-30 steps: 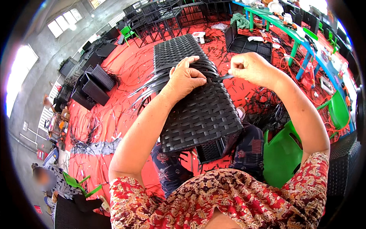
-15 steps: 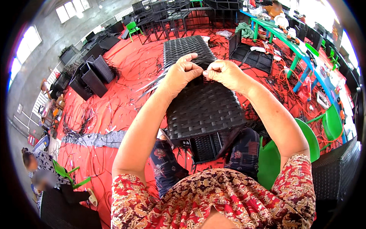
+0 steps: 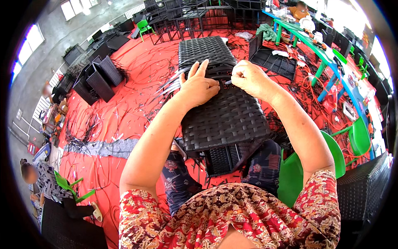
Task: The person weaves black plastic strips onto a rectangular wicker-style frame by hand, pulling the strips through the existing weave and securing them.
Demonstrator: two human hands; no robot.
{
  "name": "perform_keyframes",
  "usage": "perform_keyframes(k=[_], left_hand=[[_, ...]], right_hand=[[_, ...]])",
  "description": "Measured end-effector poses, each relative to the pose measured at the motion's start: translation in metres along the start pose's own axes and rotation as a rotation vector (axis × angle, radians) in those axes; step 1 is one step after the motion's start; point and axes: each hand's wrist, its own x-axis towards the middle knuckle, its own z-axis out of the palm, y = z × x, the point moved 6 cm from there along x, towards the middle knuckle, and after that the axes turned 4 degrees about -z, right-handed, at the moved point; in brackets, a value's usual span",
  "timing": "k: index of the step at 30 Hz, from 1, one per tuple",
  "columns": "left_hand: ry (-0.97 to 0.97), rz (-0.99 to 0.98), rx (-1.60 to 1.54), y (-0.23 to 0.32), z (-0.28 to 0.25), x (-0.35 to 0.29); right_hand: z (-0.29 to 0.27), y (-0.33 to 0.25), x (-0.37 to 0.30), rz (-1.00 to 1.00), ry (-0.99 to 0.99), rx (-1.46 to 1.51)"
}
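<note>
In front of me lies a long black woven wicker piece (image 3: 224, 120), its near panel reaching to between my knees. Loose dark weaving strips (image 3: 168, 88) fan out from its left side, near the middle gap in the weave. My left hand (image 3: 200, 88) rests over that gap, fingers spread, index and middle stretched forward. Just right of it, my right hand (image 3: 253, 81) is closed in a pinch above the weave. A small pale tip shows beside its fingers; what it belongs to I cannot make out.
A green chair (image 3: 292, 182) is at my right side. A long green table (image 3: 304, 39) with clutter stands at the far right. Black woven furniture (image 3: 99, 81) stands left on the red floor covering (image 3: 145, 112), among scattered strips. A person (image 3: 52, 178) sits at lower left.
My hands were pinched together over the gap; now they have moved apart. The left has lowered and opened its fingers, and the right has shifted slightly right, still closed.
</note>
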Motion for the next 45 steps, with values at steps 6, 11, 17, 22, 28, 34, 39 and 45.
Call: perform_keyframes(k=[6,11,17,22,28,34,39,45], left_hand=[[0.038,0.012,-0.114,-0.004,-0.003,-0.001],[0.118,0.031,-0.251,0.0,-0.007,0.004],[0.165,0.063,-0.901,-0.024,0.002,0.016],[0.257,0.067,-1.154,-0.024,-0.011,-0.001],[0.426,0.054,-0.331,-0.035,-0.022,-0.024],[0.064,-0.057,0.035,-0.033,-0.013,-0.022],[0.111,0.063,-0.47,-0.045,-0.003,-0.013],[0.139,0.089,-0.82,-0.055,0.001,-0.007]], right_hand=[[0.014,-0.01,-0.001,-0.114,-0.025,-0.03],[0.01,-0.013,-0.003,-0.093,0.016,-0.105],[0.004,-0.04,-0.004,-0.264,0.174,-0.136],[0.02,-0.034,0.017,-0.131,0.037,0.052],[0.042,-0.009,0.026,-0.112,0.05,0.115],[0.048,-0.017,0.026,-0.015,-0.121,0.036],[0.05,-0.025,0.027,-0.124,-0.118,0.017],[0.04,-0.039,0.03,-0.107,-0.053,-0.011]])
